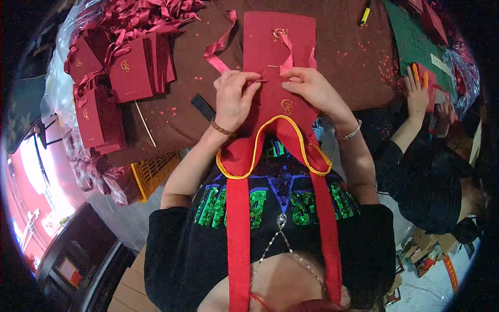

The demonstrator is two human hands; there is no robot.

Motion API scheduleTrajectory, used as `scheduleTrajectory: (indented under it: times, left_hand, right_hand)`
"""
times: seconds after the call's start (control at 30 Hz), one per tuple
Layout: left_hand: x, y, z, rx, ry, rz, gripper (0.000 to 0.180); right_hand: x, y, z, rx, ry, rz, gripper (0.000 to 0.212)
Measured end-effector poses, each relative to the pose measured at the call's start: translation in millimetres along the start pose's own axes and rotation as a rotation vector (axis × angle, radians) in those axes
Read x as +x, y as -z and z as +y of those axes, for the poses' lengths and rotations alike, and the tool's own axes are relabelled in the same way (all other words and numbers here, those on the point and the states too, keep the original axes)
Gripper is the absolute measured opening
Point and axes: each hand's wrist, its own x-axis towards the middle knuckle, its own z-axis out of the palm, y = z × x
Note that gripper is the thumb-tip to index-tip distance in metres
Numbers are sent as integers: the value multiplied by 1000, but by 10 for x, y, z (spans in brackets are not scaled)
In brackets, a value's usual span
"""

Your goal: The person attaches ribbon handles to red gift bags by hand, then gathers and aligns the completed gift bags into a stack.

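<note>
In front of me lies a dark red paper gift bag (pixel 260 39) with gold lettering; a second red panel (pixel 273 106) with the same lettering overlaps its near end. A pink satin ribbon (pixel 223 47) runs from the far side to my left hand (pixel 235 96), whose thumb and fingers are pinched on a thin dark red end of it. My right hand (pixel 314 89) is closed at the panel's upper edge, thumb and fingers together, beside another ribbon piece (pixel 286 52). Between the hands shows a short pale stick (pixel 273 66). Fingertip contact is partly hidden.
Finished-looking red bags (pixel 132 73) stand stacked at left under heaped ribbons (pixel 140 15). A thin white stick (pixel 145 123) and a yellow cutter (pixel 365 16) lie on the brown cloth (pixel 332 47). At right, a co-worker's hand (pixel 417 99) rests by a green mat (pixel 416 41).
</note>
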Motion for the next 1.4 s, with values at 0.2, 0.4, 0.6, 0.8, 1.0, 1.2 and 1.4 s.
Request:
scheduleTrajectory:
  times: [0.2, 0.4, 0.6, 0.8, 1.0, 1.2, 1.4]
  left_hand:
    - [17, -69, 15, -30, -8, -3, 10]
    - [17, -138, 117, 78, -42, 25, 7]
    - [-14, -146, 82, 182, -136, 10, 6]
    - [8, -140, 97, 211, -180, 3, 8]
    - [113, -74, 162, 261, -236, -79, 7]
    - [145, -104, 107, 220, -423, -82, 7]
    - [81, -109, 130, 207, -262, -86, 5]
  right_hand:
    - [32, -21, 51, 70, 13, -9, 30]
    - [-5, -43, 38, 82, 45, -31, 29]
    - [20, -31, 71, 33, 87, -37, 31]
    - [-17, -36, 34, 21, 72, -27, 33]
    - [-38, -67, -27, -107, 80, 20, 33]
    - [-57, -94, -6, -91, 92, 21, 31]
    - [-14, -101, 67, -117, 128, 31, 29]
